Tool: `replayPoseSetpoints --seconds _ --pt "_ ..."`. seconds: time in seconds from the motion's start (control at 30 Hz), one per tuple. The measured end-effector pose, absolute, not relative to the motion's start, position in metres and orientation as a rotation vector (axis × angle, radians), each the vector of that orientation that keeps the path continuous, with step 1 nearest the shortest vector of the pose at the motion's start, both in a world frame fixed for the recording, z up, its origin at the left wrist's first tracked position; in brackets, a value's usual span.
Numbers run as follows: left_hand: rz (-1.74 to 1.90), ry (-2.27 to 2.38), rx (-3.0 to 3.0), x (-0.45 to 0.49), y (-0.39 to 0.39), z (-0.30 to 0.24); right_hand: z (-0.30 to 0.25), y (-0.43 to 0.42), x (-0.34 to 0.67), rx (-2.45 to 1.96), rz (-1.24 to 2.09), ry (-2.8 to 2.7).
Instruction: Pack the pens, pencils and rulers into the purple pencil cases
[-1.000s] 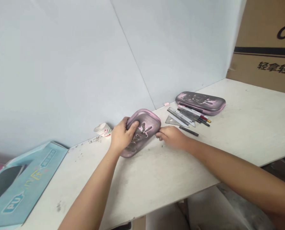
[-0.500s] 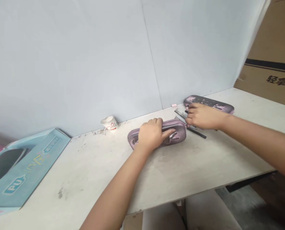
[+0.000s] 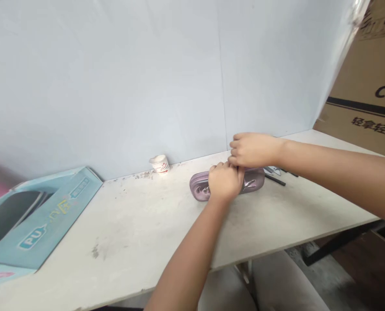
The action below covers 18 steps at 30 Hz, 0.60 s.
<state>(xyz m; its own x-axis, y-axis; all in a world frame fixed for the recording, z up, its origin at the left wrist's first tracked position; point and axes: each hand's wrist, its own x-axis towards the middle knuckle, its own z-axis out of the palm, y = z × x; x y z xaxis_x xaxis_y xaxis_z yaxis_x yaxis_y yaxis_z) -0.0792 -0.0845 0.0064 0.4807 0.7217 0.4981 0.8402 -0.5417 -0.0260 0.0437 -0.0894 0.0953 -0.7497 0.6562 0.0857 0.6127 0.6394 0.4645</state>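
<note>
A shiny purple-grey pencil case (image 3: 253, 183) with raised decoration stands on its long edge, zip side up, on the white table. My left hand (image 3: 225, 181) is wrapped over it and grips its middle. Right above, my right hand (image 3: 249, 149) is closed at the zipper along the top edge, fingertips pinched; the zipper pull itself is hidden behind the hands. Just to the right lie a black stick-like pen or pencil (image 3: 276, 179) and a clear triangular ruler (image 3: 274, 170), partly covered by my right forearm.
A crumpled white paper cup (image 3: 160, 164) with red marks stands by the wall, dark crumbs beside it. On the left of the table (image 3: 140, 233) lies a light blue box (image 3: 59, 216). A large cardboard box (image 3: 357, 116) stands at the right end.
My right hand has moved left along the top of the pencil case, from its right end to beside my left hand. The view has shifted; my forearm now hides the second pencil case.
</note>
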Motion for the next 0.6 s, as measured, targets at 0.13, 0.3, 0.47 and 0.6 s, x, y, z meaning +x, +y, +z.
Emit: replayPoseSetpoints --seconds 0.13,0.3,0.47,0.6 --pt "-0.713 -1.303 -2.470 -0.080 -0.088 0.003 0.069 -0.104 0.048 1.731 0.875 2.758" --pt "-0.705 -1.270 -2.494 -0.084 -0.090 0.003 0.013 -0.109 0.037 2.308 0.507 2.657" --pt "-0.735 -1.407 -2.479 -0.118 -0.084 0.006 -0.005 -0.107 0.025 2.445 0.729 2.506" --pt "-1.090 -1.804 -2.465 -0.167 -0.073 -0.002 -0.004 -0.104 0.022 2.435 0.768 2.516"
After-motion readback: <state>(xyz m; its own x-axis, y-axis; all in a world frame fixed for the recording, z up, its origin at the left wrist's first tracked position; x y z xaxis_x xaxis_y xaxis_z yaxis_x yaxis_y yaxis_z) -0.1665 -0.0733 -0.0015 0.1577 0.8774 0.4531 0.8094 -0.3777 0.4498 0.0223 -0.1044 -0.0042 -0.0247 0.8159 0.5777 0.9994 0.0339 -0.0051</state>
